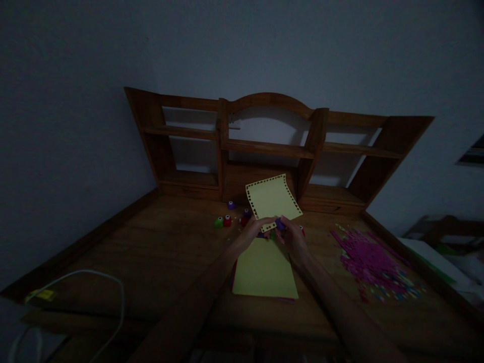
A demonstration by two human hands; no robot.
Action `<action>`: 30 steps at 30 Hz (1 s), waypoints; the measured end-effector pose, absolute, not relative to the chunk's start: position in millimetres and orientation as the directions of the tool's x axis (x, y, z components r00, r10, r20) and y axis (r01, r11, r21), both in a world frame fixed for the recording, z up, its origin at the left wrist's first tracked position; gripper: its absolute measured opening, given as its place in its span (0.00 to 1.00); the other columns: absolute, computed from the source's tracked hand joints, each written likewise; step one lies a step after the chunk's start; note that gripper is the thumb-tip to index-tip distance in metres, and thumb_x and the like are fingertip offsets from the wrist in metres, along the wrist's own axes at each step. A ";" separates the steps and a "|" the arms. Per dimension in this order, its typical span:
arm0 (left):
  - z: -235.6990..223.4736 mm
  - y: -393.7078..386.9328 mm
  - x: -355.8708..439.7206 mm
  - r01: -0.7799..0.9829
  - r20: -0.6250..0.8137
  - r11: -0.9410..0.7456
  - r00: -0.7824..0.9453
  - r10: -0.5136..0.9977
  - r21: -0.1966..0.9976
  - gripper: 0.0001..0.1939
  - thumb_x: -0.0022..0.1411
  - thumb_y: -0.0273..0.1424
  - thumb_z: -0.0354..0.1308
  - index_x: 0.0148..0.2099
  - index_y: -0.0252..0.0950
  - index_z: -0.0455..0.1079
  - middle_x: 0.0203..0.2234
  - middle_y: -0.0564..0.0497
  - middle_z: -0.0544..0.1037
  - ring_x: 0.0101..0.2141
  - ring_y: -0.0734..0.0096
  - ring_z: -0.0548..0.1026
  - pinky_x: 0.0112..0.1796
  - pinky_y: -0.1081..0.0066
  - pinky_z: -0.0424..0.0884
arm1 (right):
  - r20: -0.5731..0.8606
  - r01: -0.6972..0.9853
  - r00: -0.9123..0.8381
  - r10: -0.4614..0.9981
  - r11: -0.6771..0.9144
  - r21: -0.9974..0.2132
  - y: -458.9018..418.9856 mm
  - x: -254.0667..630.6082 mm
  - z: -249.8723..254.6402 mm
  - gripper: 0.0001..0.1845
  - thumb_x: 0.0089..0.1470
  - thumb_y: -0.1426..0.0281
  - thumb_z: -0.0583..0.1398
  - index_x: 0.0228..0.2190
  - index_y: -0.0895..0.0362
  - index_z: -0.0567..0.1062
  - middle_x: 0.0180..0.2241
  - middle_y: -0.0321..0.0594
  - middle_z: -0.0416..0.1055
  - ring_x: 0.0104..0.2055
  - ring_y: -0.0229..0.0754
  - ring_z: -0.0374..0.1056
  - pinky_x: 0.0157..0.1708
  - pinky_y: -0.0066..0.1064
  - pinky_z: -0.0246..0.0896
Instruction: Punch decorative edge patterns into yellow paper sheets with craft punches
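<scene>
A yellow sheet of paper (273, 199), with small dark punched shapes along its edges, is raised over the table. My left hand (255, 230) is closed on its lower left part. My right hand (292, 236) grips a small purple craft punch (280, 224) at the sheet's near edge. Below my hands lies a stack of yellow paper (264, 269), with other colours peeking out at its sides. Beyond my left hand stand a green punch (219, 222), a red punch (227, 221) and a purple punch (231, 205). More punches are partly hidden by my hands and the sheet.
A wooden shelf unit (264, 147) rises at the table's back against the wall. On the right lies a heap of pink and multicoloured strips (368, 259). A white cable (121, 290) loops over the front left edge, near a yellow object (43, 295).
</scene>
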State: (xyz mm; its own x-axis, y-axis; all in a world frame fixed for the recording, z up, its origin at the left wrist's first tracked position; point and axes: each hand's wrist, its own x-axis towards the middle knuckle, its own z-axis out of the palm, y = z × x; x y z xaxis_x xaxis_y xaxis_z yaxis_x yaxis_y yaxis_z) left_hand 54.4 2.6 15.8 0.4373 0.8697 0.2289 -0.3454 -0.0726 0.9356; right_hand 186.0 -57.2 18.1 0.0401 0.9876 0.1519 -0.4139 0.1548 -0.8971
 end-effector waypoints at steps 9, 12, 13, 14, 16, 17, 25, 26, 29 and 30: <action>17.3 1.3 54.1 -0.308 0.138 0.030 0.509 0.850 0.951 0.19 0.53 0.43 0.64 0.32 0.29 0.77 0.23 0.48 0.76 0.19 0.75 0.65 0.23 0.73 0.61 | 0.138 -0.457 -0.042 0.990 0.104 -0.883 -54.5 188.4 18.3 0.21 0.51 0.52 0.65 0.21 0.55 0.73 0.14 0.31 0.64 0.15 0.33 0.54 0.18 0.29 0.52; 16.6 0.9 53.0 -0.289 0.135 0.034 0.544 0.828 0.957 0.20 0.55 0.44 0.62 0.31 0.29 0.76 0.21 0.49 0.75 0.18 0.75 0.65 0.22 0.73 0.61 | 0.161 -0.474 -0.073 0.984 0.108 -0.874 -53.3 188.5 16.7 0.21 0.52 0.52 0.64 0.21 0.55 0.74 0.14 0.32 0.64 0.15 0.33 0.55 0.19 0.29 0.54; 16.2 1.0 52.6 -0.288 0.138 0.031 0.549 0.824 0.957 0.20 0.56 0.45 0.61 0.31 0.29 0.76 0.20 0.49 0.74 0.18 0.75 0.66 0.22 0.73 0.61 | 0.165 -0.476 -0.084 0.983 0.106 -0.873 -53.0 188.7 16.1 0.21 0.53 0.52 0.63 0.21 0.55 0.74 0.14 0.32 0.64 0.16 0.34 0.55 0.20 0.29 0.55; 15.6 1.4 52.3 -0.286 0.143 0.027 0.553 0.821 0.958 0.20 0.56 0.45 0.60 0.31 0.29 0.76 0.20 0.49 0.74 0.18 0.75 0.66 0.22 0.73 0.61 | 0.164 -0.475 -0.093 0.982 0.101 -0.874 -52.8 188.8 15.6 0.21 0.54 0.52 0.63 0.21 0.55 0.74 0.14 0.32 0.64 0.16 0.35 0.56 0.21 0.29 0.56; 13.9 2.7 52.1 -0.280 0.147 0.018 0.559 0.816 0.960 0.21 0.57 0.45 0.60 0.30 0.29 0.76 0.19 0.48 0.74 0.19 0.74 0.67 0.23 0.73 0.61 | 0.156 -0.467 -0.095 0.983 0.094 -0.879 -52.7 189.2 15.0 0.21 0.55 0.53 0.62 0.21 0.55 0.74 0.14 0.32 0.63 0.17 0.35 0.58 0.23 0.30 0.58; 12.9 3.5 52.2 -0.277 0.150 0.013 0.559 0.816 0.961 0.21 0.57 0.45 0.60 0.29 0.29 0.76 0.19 0.48 0.74 0.19 0.74 0.67 0.23 0.73 0.61 | 0.152 -0.464 -0.086 0.985 0.096 -0.881 -52.7 189.3 15.2 0.21 0.55 0.53 0.62 0.21 0.55 0.74 0.14 0.32 0.64 0.17 0.36 0.58 0.22 0.30 0.58; 14.4 -0.4 50.9 -0.254 0.168 -0.023 0.564 0.809 0.967 0.22 0.60 0.45 0.57 0.32 0.29 0.77 0.19 0.47 0.74 0.18 0.72 0.66 0.23 0.72 0.59 | 0.176 -0.425 -0.046 0.983 0.140 -0.894 -56.7 185.5 20.2 0.20 0.54 0.57 0.63 0.19 0.58 0.77 0.14 0.37 0.68 0.19 0.38 0.65 0.24 0.30 0.60; 16.1 -2.0 50.9 -0.256 0.172 -0.027 0.565 0.807 0.966 0.22 0.60 0.45 0.57 0.32 0.29 0.77 0.19 0.47 0.75 0.19 0.72 0.66 0.23 0.72 0.60 | 0.188 -0.420 -0.041 0.981 0.154 -0.894 -57.4 184.8 20.4 0.20 0.54 0.57 0.63 0.18 0.58 0.77 0.14 0.37 0.68 0.19 0.39 0.66 0.25 0.31 0.61; 21.7 -6.6 52.7 -0.280 0.172 -0.010 0.561 0.809 0.960 0.21 0.59 0.45 0.59 0.34 0.29 0.77 0.19 0.48 0.75 0.19 0.72 0.67 0.24 0.71 0.61 | 0.206 -0.417 -0.020 0.978 0.179 -0.891 -59.4 183.5 20.5 0.21 0.55 0.58 0.63 0.18 0.57 0.76 0.13 0.37 0.67 0.20 0.42 0.69 0.27 0.33 0.64; 23.4 -8.2 53.6 -0.296 0.162 0.008 0.546 0.822 0.955 0.20 0.57 0.44 0.61 0.35 0.29 0.77 0.19 0.48 0.74 0.20 0.72 0.68 0.25 0.71 0.62 | 0.207 -0.416 -0.005 0.978 0.187 -0.890 -59.9 183.4 20.4 0.20 0.55 0.58 0.63 0.17 0.57 0.76 0.13 0.37 0.67 0.20 0.42 0.69 0.27 0.33 0.64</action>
State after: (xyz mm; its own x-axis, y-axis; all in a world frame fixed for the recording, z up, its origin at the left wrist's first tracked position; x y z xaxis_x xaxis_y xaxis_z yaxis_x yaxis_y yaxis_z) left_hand 53.6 -8.2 23.4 0.5457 0.8221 0.1625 -0.2964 0.0080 0.9550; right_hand 183.4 -59.9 20.4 -0.0049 0.9783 0.2073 -0.4161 0.1866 -0.8900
